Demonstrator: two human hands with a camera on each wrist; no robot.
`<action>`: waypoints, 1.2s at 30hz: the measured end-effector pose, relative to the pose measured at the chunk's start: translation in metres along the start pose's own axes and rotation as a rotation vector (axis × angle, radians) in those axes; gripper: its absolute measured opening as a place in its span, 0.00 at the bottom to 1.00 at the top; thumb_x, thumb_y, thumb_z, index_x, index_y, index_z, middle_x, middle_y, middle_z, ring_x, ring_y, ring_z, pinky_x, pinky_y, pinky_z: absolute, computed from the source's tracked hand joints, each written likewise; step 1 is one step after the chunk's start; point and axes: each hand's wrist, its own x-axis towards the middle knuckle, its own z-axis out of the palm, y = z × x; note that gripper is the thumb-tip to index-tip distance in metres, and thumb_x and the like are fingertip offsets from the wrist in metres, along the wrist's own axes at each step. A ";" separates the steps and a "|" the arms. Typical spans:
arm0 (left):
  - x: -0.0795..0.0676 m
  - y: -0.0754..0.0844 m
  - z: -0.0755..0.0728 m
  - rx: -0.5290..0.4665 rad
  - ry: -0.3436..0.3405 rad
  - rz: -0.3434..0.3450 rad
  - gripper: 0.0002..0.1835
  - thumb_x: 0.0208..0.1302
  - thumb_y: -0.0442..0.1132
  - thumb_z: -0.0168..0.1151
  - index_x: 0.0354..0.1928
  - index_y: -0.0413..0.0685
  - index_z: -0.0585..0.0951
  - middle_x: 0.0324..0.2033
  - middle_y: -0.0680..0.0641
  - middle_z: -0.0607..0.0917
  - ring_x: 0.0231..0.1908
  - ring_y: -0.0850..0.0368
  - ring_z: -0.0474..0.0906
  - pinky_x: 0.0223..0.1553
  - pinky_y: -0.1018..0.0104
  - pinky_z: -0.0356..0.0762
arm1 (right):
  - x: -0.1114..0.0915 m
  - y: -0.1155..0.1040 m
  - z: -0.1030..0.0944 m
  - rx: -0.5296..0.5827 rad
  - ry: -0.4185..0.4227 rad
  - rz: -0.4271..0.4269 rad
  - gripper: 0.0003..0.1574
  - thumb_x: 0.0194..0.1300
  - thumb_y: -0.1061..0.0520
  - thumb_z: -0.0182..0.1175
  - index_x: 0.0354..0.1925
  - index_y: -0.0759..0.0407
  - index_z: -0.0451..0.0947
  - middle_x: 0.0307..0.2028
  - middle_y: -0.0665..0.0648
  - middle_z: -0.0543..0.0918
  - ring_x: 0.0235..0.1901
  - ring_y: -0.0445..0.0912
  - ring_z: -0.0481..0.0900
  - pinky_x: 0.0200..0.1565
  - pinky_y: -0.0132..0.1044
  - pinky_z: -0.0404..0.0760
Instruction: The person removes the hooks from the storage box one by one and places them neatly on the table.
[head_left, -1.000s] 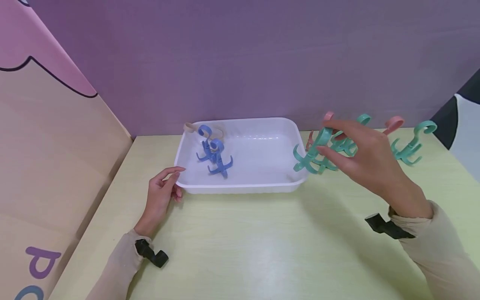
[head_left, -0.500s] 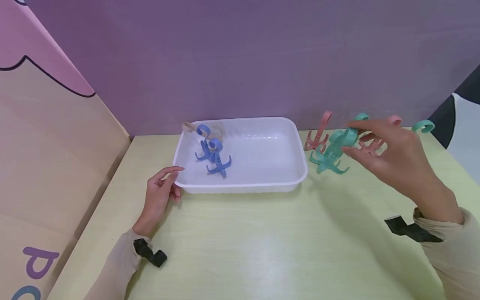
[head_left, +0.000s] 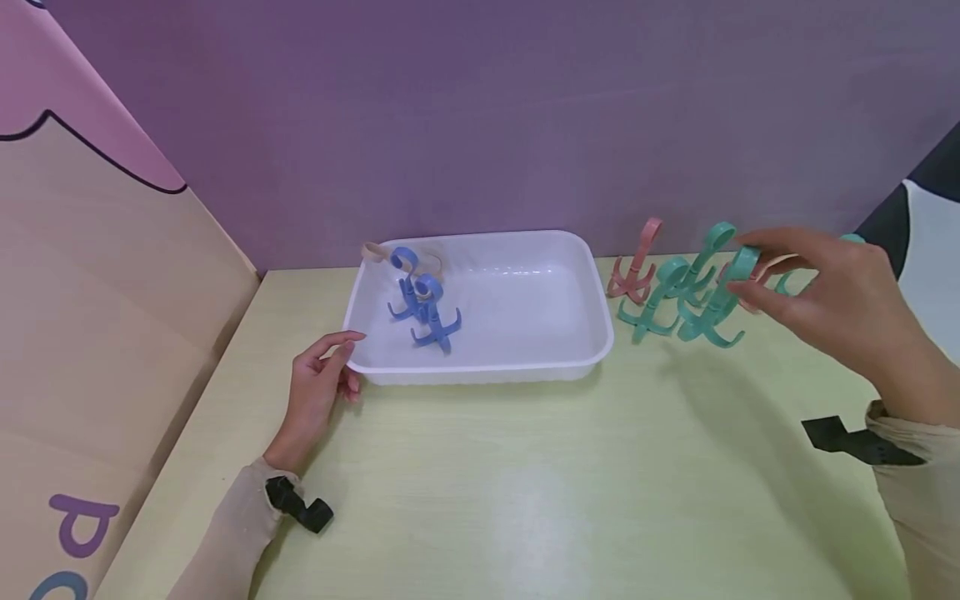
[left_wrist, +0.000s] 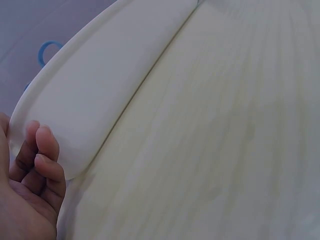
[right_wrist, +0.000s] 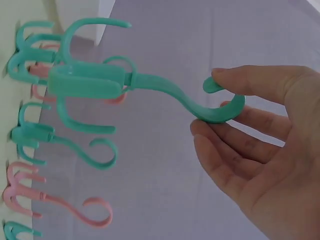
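Observation:
My right hand (head_left: 855, 308) pinches a green four-pronged hanging hook (head_left: 718, 308) by its curled top, prongs downward, at the table's right side. In the right wrist view the thumb and fingers hold the curl of this green hook (right_wrist: 165, 89). My left hand (head_left: 318, 379) holds the rim at the front left corner of a white tray (head_left: 480, 372); in the left wrist view its fingertips (left_wrist: 47, 142) curl beside the tray's outer wall. Inside the tray at left stand two blue hooks (head_left: 437, 329) and a beige hook (head_left: 431, 262), partly hidden behind them.
Right of the tray stand a pink hook (head_left: 637, 267) and green hooks (head_left: 651, 310). Another pink hook (right_wrist: 42, 196) and a further green one (right_wrist: 20, 231) are mostly hidden behind my right hand in the head view. A purple backdrop (head_left: 480, 125) rises behind the table (head_left: 465, 483).
My right hand has moved right with the green hook, away from the tray's right edge, past the other standing hooks. My left hand has stayed at the tray's corner.

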 end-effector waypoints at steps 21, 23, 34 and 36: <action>0.000 0.000 -0.001 -0.003 -0.016 0.010 0.13 0.73 0.40 0.60 0.51 0.40 0.83 0.12 0.49 0.78 0.11 0.60 0.72 0.13 0.71 0.73 | -0.002 0.050 0.023 -0.075 -0.171 0.125 0.22 0.61 0.61 0.67 0.54 0.62 0.78 0.38 0.60 0.84 0.33 0.23 0.71 0.35 0.15 0.65; 0.000 0.000 0.000 -0.007 -0.012 0.009 0.14 0.72 0.41 0.60 0.51 0.39 0.83 0.12 0.48 0.77 0.11 0.60 0.72 0.13 0.71 0.73 | -0.003 0.052 0.024 -0.075 -0.177 0.130 0.21 0.62 0.60 0.66 0.54 0.62 0.78 0.37 0.61 0.84 0.34 0.34 0.79 0.34 0.14 0.65; 0.000 0.000 0.000 0.009 0.000 -0.006 0.15 0.73 0.40 0.59 0.52 0.35 0.81 0.11 0.49 0.77 0.11 0.60 0.71 0.13 0.71 0.72 | -0.003 0.065 0.030 -0.038 -0.243 0.194 0.22 0.63 0.59 0.66 0.54 0.66 0.77 0.39 0.68 0.84 0.39 0.67 0.83 0.30 0.14 0.64; 0.000 0.000 0.001 0.013 0.003 -0.006 0.15 0.73 0.40 0.59 0.52 0.35 0.81 0.11 0.49 0.77 0.11 0.60 0.71 0.13 0.71 0.72 | -0.004 0.067 0.030 -0.054 -0.245 0.194 0.22 0.63 0.59 0.66 0.54 0.66 0.76 0.40 0.68 0.84 0.39 0.66 0.83 0.30 0.15 0.64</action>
